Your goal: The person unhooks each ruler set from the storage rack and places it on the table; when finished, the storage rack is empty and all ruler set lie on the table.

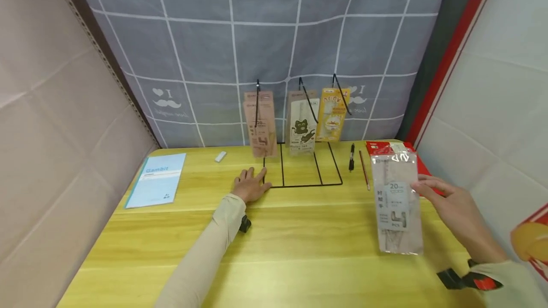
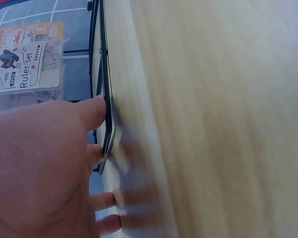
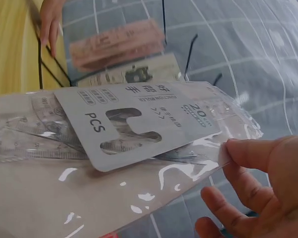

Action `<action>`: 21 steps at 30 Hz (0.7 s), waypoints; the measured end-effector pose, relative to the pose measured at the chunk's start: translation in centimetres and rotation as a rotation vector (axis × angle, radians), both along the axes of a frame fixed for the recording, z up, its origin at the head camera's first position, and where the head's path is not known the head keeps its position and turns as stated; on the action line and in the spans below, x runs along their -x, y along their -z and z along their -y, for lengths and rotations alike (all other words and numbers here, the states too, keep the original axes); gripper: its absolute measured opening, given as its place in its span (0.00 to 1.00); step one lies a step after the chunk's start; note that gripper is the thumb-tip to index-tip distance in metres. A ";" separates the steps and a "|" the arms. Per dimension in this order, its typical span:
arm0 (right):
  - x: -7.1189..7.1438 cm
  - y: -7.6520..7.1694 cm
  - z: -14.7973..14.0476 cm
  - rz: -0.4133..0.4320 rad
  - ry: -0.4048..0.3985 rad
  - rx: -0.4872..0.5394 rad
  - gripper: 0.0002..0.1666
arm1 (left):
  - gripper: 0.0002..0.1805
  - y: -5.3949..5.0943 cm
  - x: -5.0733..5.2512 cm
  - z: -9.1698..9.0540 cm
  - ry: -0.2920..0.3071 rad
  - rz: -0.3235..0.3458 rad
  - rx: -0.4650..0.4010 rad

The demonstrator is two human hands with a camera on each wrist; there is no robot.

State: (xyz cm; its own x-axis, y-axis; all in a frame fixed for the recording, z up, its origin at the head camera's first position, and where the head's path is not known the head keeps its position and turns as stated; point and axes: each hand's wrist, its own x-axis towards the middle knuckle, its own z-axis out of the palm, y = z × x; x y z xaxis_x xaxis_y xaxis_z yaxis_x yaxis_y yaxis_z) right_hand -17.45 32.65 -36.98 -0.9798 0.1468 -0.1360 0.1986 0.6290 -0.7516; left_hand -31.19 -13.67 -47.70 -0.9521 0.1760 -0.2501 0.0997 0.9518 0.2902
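My right hand (image 1: 455, 213) pinches the edge of a clear-bagged ruler set (image 1: 395, 203) between thumb and fingers, above the table's right side. Its pale label (image 3: 134, 129) reads 20 cm, and transparent rulers show through the plastic. My left hand (image 1: 250, 187) lies with fingers spread at the left corner of a black wire rack base (image 1: 308, 186); the thumb (image 2: 95, 113) touches the wire. On the rack's hooks hang a pink ruler pack (image 1: 261, 132), a white cat-print ruler pack (image 1: 303, 125) and a yellow duck-print pack (image 1: 331, 115).
A light blue notebook (image 1: 158, 179) lies at the left, a white eraser (image 1: 220, 157) behind my left hand. A black pen (image 1: 352, 157) and a pencil (image 1: 365, 170) lie right of the rack. A red packet (image 1: 381, 147) sits partly behind the held ruler set.
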 end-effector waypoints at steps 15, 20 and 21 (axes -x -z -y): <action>-1.9 3.5 -6.8 0.249 -0.010 -0.087 0.60 | 0.37 -0.1 -0.2 0.1 0.011 -0.007 0.003; -1.6 6.5 -8.2 0.136 -0.007 -0.184 0.53 | 0.37 -0.2 -0.1 0.0 0.015 -0.013 0.015; -1.7 7.2 -8.5 0.087 -0.015 -0.212 0.50 | 0.37 -0.2 -0.1 0.0 0.016 -0.012 0.014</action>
